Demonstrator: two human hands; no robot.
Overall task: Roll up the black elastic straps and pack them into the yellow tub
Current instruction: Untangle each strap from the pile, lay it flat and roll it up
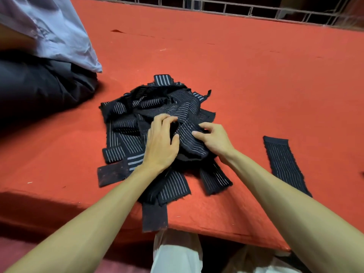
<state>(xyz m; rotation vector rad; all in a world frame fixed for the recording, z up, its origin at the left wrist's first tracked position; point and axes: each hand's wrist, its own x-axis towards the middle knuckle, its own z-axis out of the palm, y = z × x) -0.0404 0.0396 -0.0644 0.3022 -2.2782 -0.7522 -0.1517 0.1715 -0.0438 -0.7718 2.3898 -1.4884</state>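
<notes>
Gripping top strap (189,141) with curled fingers, left hand (160,143), right hand (215,140), tangled pile (136,111) beneath, lone strap (283,162) right, seated person (45,56) left

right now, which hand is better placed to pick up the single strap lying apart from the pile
Right. The right hand is on the side of the pile nearest the single strap, only bare table between; the left hand would probably cross it.

Red-cloth table (256,75); metal grille (236,8) at far edge; 2nd person's pale shirt (49,26) top-left.
</notes>
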